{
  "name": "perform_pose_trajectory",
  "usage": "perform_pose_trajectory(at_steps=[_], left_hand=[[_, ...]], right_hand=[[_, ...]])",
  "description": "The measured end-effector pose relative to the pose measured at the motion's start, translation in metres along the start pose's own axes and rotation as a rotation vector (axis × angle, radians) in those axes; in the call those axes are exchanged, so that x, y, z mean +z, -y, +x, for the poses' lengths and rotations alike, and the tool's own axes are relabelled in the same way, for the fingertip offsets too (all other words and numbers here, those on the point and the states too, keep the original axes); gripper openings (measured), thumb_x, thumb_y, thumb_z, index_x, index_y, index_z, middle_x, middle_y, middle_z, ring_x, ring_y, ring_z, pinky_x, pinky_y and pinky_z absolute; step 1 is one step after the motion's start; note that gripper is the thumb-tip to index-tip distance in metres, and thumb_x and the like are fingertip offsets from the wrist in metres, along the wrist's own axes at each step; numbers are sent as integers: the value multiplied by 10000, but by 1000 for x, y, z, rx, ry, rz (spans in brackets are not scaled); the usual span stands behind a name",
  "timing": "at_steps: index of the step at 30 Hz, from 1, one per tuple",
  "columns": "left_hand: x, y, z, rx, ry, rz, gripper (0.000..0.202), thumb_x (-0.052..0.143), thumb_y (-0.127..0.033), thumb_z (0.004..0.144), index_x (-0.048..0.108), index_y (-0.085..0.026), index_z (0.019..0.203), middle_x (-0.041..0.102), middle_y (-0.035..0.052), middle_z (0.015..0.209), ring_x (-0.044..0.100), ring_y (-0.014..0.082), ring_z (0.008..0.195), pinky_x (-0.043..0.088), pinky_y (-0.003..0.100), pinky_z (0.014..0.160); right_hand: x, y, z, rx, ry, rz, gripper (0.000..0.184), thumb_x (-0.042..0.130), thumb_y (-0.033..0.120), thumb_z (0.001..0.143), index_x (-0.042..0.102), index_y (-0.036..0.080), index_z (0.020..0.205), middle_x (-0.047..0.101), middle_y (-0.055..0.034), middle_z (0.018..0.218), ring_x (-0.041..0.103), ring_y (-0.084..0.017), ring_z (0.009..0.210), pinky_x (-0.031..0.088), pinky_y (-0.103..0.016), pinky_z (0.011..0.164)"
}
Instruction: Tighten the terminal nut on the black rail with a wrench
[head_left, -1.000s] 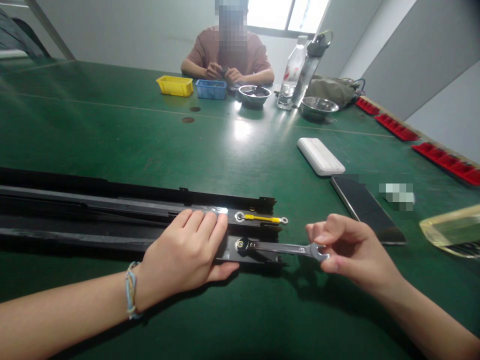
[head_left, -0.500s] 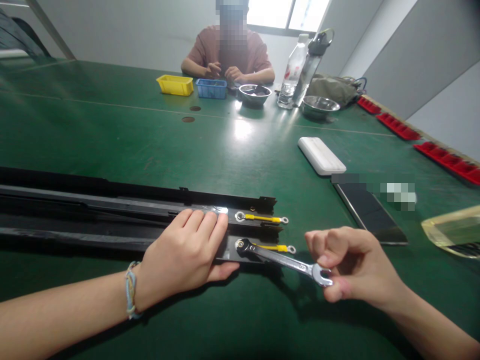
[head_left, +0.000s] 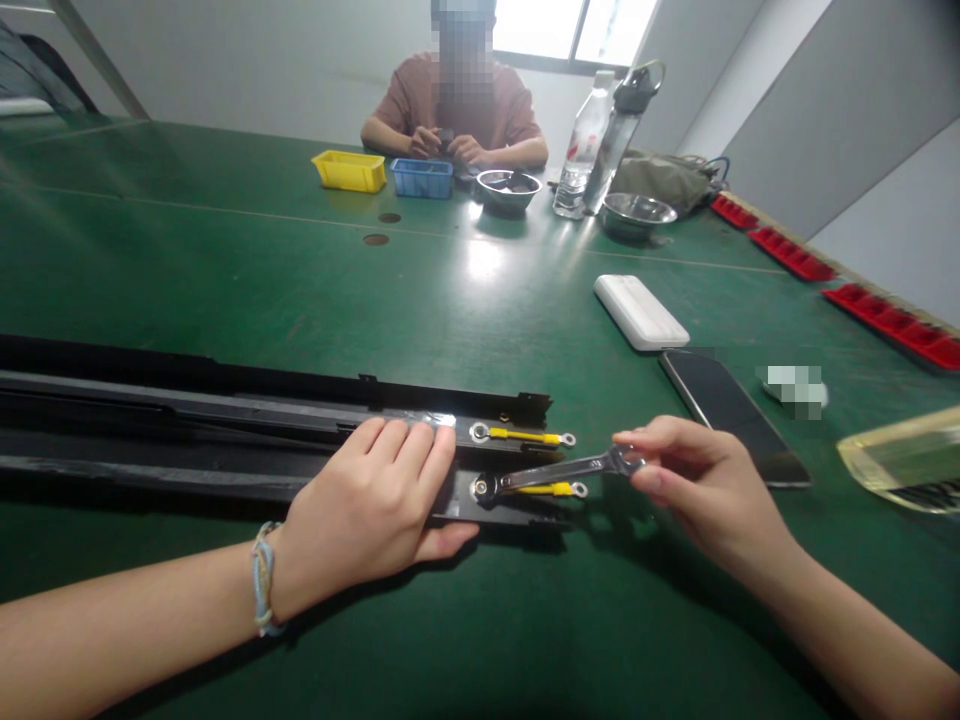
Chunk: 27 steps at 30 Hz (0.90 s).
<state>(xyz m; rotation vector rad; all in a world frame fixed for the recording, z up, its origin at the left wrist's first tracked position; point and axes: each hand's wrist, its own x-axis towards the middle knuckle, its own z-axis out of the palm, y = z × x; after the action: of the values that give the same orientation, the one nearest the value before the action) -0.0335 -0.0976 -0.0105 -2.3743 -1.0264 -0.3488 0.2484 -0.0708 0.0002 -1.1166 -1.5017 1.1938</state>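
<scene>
My left hand (head_left: 379, 505) is wrapped over a long black metal profile (head_left: 247, 480), its thumb along the near edge. Between thumb and fingers, my right hand (head_left: 694, 475) pinches the open end of a combination wrench (head_left: 559, 470). The wrench's ring end sits around a fastener near the end of the profile. Partly under the wrench lies a short yellow wire (head_left: 551, 490) with ring terminals. A second yellow wire (head_left: 525, 436) is fixed at one end to the neighbouring black profile (head_left: 495, 402), just behind; its other ring sticks out past the end.
A phone (head_left: 731, 415) and a white power bank (head_left: 641, 312) lie to the right on the green table (head_left: 300, 280). Opposite sits a person (head_left: 457, 110) behind a yellow bin (head_left: 349, 172), a blue bin (head_left: 422, 179) and a metal bowl (head_left: 508, 190). Two bottles (head_left: 585, 150) stand nearby.
My right hand has moved the wrench's open end away from me, swinging it about the fastener. My left hand has stayed on the profile.
</scene>
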Motion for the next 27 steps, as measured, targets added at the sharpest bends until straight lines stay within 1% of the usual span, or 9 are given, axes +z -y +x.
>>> perform_pose_trajectory(at_steps=[3, 5, 8, 10, 14, 18, 21, 24, 27], left_hand=[[1, 0, -1, 6, 1, 1, 627, 334, -568, 919, 659, -38, 996, 661, 148, 810, 579, 256, 684, 454, 383, 608], [1, 0, -1, 5, 2, -1, 631, 339, -568, 917, 658, -30, 1005, 660, 150, 811, 580, 258, 691, 456, 384, 616], [1, 1, -2, 2, 5, 0, 630, 339, -573, 915, 660, -39, 1003, 658, 146, 808, 571, 254, 690, 452, 382, 620], [1, 1, -2, 1, 1, 3, 626, 340, -574, 915, 661, -42, 995, 657, 145, 806, 565, 251, 686, 448, 379, 619], [-2, 0, -1, 4, -1, 6, 621, 335, -569, 918, 661, -44, 984, 656, 143, 796, 568, 253, 676, 440, 377, 605], [-5, 2, -3, 1, 3, 4, 622, 333, -583, 915, 663, -58, 961, 654, 133, 785, 573, 254, 668, 439, 373, 596], [-6, 4, -4, -3, 5, 8, 616, 336, -580, 914, 661, -60, 970, 653, 128, 788, 571, 252, 666, 445, 373, 604], [-6, 5, -4, -2, 11, 13, 624, 332, -582, 914, 658, -56, 984, 654, 131, 797, 572, 255, 671, 453, 379, 618], [-4, 3, -4, 0, 8, 14, 631, 339, -590, 910, 657, -51, 992, 653, 130, 795, 570, 257, 666, 456, 382, 618]], right_hand=[[-2, -7, 2, 37, -17, 8, 179, 837, 387, 682, 784, 257, 793, 597, 11, 562, 430, -98, 425, 342, -234, 389], [-2, -11, 3, 44, -24, 7, 171, 829, 370, 696, 785, 254, 812, 595, 13, 569, 422, -95, 428, 333, -235, 391], [-3, -13, 5, 58, -8, 14, 167, 829, 361, 696, 772, 245, 800, 603, 15, 576, 413, -91, 424, 329, -233, 390], [-5, -11, 6, 77, 22, 28, 174, 838, 366, 682, 754, 235, 760, 611, 14, 579, 420, -88, 426, 331, -226, 388], [-11, -8, 7, 59, 115, 62, 239, 884, 370, 610, 715, 211, 669, 628, -4, 614, 482, -114, 490, 370, -235, 427], [-12, -6, 3, -4, 302, 124, 234, 888, 321, 620, 697, 206, 692, 529, 37, 515, 430, -111, 489, 337, -240, 456], [-8, -3, 0, -51, 406, 149, 254, 887, 293, 631, 661, 195, 690, 520, 48, 482, 419, -109, 482, 329, -248, 475], [-6, 0, -2, -87, 449, 123, 258, 884, 270, 642, 641, 194, 684, 544, 47, 478, 437, -107, 487, 341, -252, 497], [-8, 0, -2, -86, 449, 98, 246, 879, 274, 651, 649, 195, 687, 559, 44, 483, 446, -106, 491, 350, -252, 504]])
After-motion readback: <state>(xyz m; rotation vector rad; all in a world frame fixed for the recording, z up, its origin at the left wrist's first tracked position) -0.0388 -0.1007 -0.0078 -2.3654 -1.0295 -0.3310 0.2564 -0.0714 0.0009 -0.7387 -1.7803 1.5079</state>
